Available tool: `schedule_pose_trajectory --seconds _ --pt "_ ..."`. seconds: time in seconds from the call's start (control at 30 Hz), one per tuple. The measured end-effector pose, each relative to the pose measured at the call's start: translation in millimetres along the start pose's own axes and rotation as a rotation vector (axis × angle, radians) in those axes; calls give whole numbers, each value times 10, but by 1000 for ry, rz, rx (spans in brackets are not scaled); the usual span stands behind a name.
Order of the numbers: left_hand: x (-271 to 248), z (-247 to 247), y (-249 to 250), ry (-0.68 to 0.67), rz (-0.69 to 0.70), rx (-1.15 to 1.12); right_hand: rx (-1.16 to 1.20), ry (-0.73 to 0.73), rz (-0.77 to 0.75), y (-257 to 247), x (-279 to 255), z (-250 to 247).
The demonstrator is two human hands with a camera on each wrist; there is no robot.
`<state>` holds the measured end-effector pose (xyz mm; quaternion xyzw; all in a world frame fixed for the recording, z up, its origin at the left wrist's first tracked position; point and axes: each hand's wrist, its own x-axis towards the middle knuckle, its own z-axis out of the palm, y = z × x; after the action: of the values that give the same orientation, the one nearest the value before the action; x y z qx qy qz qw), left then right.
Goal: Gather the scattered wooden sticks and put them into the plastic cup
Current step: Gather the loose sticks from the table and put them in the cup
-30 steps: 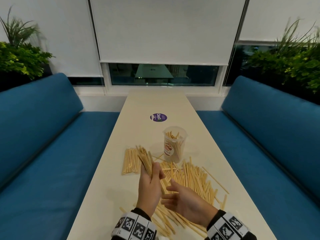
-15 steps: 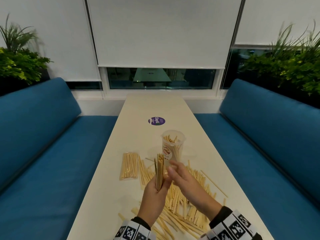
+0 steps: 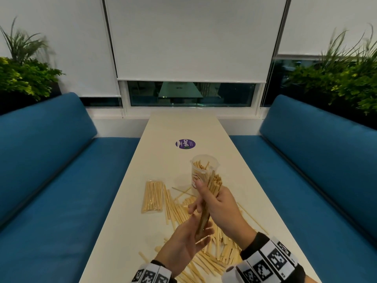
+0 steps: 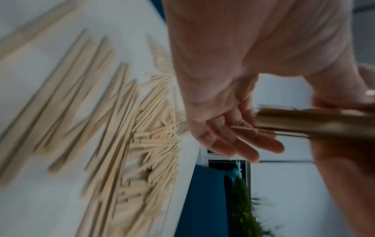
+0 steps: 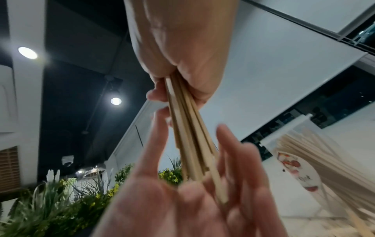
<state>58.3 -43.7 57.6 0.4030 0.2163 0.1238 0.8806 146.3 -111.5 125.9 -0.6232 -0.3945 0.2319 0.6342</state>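
Observation:
My right hand [image 3: 214,203] grips a bundle of wooden sticks [image 3: 213,185] near its upper half, and the top ends reach up beside the clear plastic cup [image 3: 204,163]. The cup stands upright on the table with several sticks inside. My left hand [image 3: 194,231] lies palm up below, fingers straight, touching the bundle's lower end. A loose pile of sticks [image 3: 179,209] is spread over the table under both hands. In the right wrist view the bundle [image 5: 188,131] runs from my right hand [image 5: 182,48] down onto my left hand's spread fingers [image 5: 229,152]. The left wrist view is blurred.
A flat packet of sticks [image 3: 153,196] lies left of the pile. A purple round sticker [image 3: 185,144] sits behind the cup. The narrow white table [image 3: 126,231] runs between two blue benches [image 3: 61,180], with plants in the far corners.
The bundle passed from my left hand to my right hand and moved right, up to the cup. My left hand let go and now lies open under its lower end.

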Motion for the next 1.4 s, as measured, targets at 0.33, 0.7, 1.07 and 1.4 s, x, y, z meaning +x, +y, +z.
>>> schedule_pose_trajectory --seconds 0.33,0.7,1.07,1.4 --pt "-8 162 70 209 57 -555 12 -75 -36 126 -62 248" --pt "-55 96 23 23 160 217 161 31 49 64 -46 67" --pt "-230 40 90 6 345 1010 -88 -128 92 61 -69 -166" --pt "-337 -112 84 38 167 1005 -125 -231 154 53 56 -202"
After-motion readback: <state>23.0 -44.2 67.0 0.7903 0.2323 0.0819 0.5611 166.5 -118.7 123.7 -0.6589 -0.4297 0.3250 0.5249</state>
